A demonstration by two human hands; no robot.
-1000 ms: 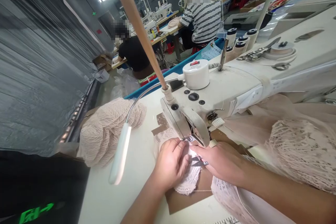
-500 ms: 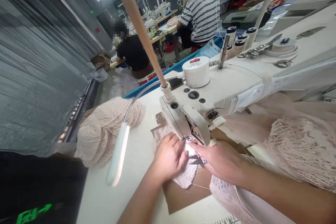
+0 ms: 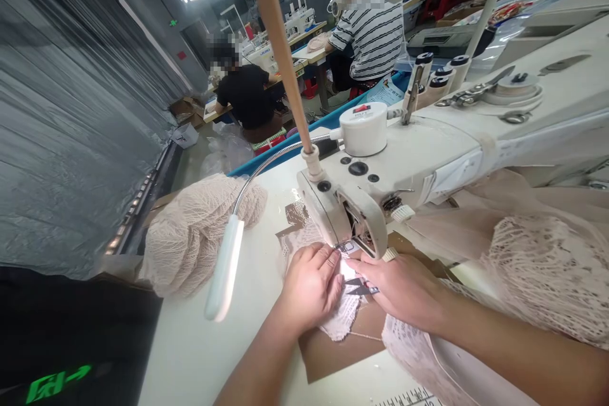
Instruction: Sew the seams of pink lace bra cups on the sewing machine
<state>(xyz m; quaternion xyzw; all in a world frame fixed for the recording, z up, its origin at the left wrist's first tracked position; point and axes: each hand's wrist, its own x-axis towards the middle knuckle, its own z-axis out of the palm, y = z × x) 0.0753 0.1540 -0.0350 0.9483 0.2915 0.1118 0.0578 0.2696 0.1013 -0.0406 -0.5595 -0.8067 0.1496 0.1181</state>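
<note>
My left hand (image 3: 311, 285) rests on a pale pink lace piece (image 3: 343, 323), its fingers together and bent over the fabric just left of the needle area. A pair of thread snips (image 3: 362, 290) sits in my right hand (image 3: 404, 288), blades pointing left above the lace. The fingertips of that hand reach to the fabric beside the presser foot. Over both hands stands the head of a white sewing machine (image 3: 342, 209), which hides part of the needle area. Brown sheet material (image 3: 333, 355) lies under the lace, and a loose thread trails from the piece.
Stacked lace pieces (image 3: 190, 235) lie left on the white table (image 3: 190, 349). A gooseneck lamp (image 3: 224, 269) hangs beside the machine. More lace (image 3: 547, 273) is heaped at right. Thread cones (image 3: 440, 76) stand behind. Two people sit at machines farther back.
The whole view has shifted slightly to the right. Both hands keep nearly the same place by the needle, with the snips still in the right one.
</note>
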